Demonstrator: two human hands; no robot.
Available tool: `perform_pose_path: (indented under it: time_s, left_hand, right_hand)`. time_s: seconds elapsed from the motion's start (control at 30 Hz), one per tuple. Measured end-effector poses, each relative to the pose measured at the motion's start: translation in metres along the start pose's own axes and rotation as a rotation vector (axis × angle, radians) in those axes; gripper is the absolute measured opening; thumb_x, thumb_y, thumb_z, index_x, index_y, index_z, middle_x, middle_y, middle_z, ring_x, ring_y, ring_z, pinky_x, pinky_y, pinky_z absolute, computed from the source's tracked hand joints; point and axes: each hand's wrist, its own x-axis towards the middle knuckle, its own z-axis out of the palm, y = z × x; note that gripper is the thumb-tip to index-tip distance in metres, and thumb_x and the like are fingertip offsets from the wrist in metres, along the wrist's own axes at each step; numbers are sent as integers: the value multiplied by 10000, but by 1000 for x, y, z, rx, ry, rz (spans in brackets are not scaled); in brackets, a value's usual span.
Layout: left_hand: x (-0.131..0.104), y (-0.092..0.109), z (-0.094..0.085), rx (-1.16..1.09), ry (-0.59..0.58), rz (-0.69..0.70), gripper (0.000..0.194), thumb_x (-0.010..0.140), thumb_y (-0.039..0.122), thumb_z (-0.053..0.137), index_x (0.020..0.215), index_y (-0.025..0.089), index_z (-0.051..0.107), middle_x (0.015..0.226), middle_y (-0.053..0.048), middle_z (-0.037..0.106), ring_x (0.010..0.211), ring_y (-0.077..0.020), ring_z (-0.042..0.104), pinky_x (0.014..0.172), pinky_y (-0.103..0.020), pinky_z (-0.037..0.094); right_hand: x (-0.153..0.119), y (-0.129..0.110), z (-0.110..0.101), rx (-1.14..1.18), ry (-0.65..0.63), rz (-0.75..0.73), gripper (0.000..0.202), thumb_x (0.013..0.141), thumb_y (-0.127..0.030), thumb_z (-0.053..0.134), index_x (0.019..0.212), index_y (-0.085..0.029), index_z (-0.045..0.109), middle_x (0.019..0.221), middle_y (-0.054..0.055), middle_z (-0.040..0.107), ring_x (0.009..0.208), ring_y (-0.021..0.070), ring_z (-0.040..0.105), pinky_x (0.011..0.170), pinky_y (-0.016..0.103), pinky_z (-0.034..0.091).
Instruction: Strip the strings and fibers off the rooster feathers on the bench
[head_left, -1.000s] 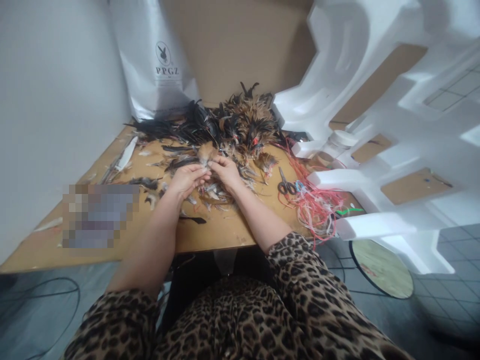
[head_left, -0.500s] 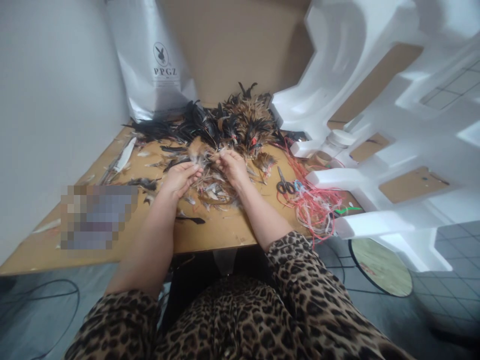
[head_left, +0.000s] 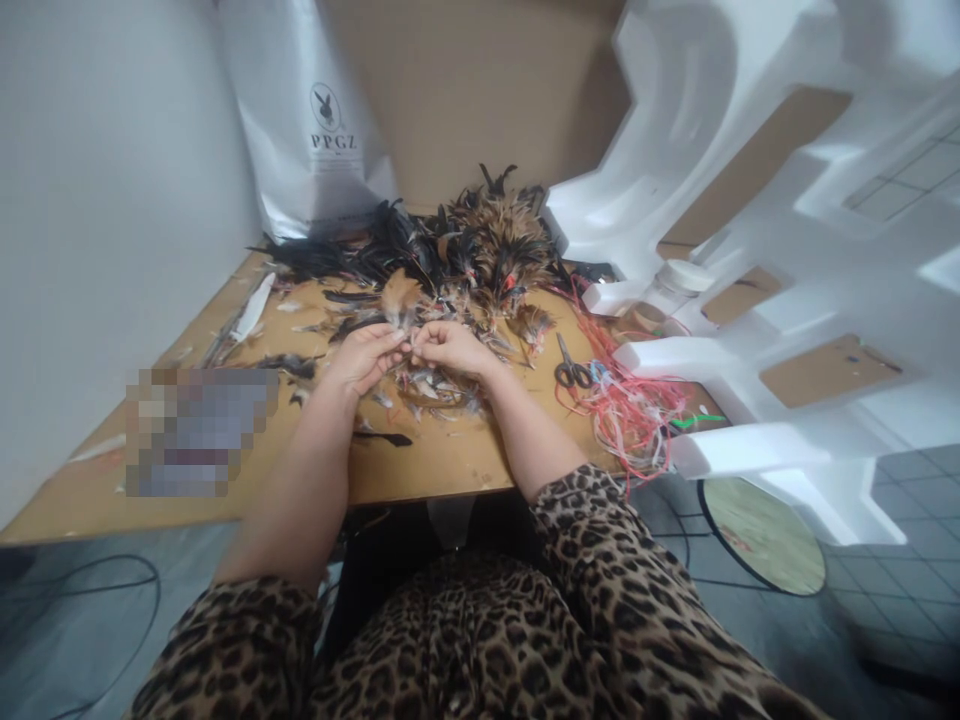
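Observation:
A tan-brown feather (head_left: 402,298) stands upright from the fingertips of my left hand (head_left: 369,355), which pinches it near its base. My right hand (head_left: 453,349) meets the left at the fingertips, its thumb and fingers pressed together close to the feather's lower end. Whatever is between the right fingertips is too small to make out. Below and between both hands lies a heap of loose small feathers (head_left: 435,388). Behind them spreads a pile of black feathers (head_left: 397,235) and brown feather bunches (head_left: 499,225).
Black-handled scissors (head_left: 573,374) lie right of my hands, beside tangled red and white strings (head_left: 637,415). White foam pieces (head_left: 660,350) jut over the table's right side, near a lidded jar (head_left: 679,283). A silver bag (head_left: 315,170) stands behind. A white feather (head_left: 255,305) lies left.
My right hand has come down and left from the feather's side to meet my left fingertips. My left hand has hardly moved and keeps the brown feather.

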Motion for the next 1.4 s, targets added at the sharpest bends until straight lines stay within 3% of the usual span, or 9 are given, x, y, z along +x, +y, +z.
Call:
perform_pose_path:
  time_s: [0.33, 0.67, 0.83, 1.0, 1.4]
  left_hand:
    - [2, -2, 0, -54, 3, 60, 148, 622, 137, 747, 749, 79, 697, 668, -61, 672, 574, -66, 607, 539, -122, 475]
    - [7, 0, 1, -170, 97, 89, 36, 694, 60, 665, 688, 95, 668, 678, -49, 669, 589, -50, 607, 573, -107, 495]
    - [5, -2, 2, -117, 84, 97, 72, 653, 89, 711, 714, 90, 672, 673, -50, 672, 612, -61, 620, 591, -118, 496]
    - [4, -4, 4, -17, 105, 78, 108, 637, 125, 727, 717, 82, 668, 668, -60, 675, 600, -69, 625, 574, -124, 486]
    - [-2, -1, 10, 128, 90, -33, 161, 617, 149, 741, 749, 85, 674, 665, -60, 677, 542, -62, 597, 524, -138, 461]
  right_hand:
    - [1, 2, -2, -92, 3, 26, 130, 674, -220, 628, 693, -119, 548, 589, -16, 633, 457, 36, 463, 458, 156, 358]
    - [9, 10, 1, 3, 221, 6, 286, 645, -364, 699, 758, -115, 614, 587, -21, 605, 441, 29, 416, 434, 161, 317]
    - [12, 16, 0, -39, 322, -67, 271, 663, -386, 670, 744, -132, 622, 551, -51, 529, 459, 36, 378, 453, 173, 292]
    - [12, 14, -1, -155, 402, -132, 229, 681, -359, 633, 713, -133, 610, 588, -39, 534, 526, 57, 428, 563, 202, 367]
    - [12, 14, -2, -281, 406, -150, 204, 691, -338, 589, 692, -134, 585, 597, -36, 520, 573, 74, 448, 619, 214, 394]
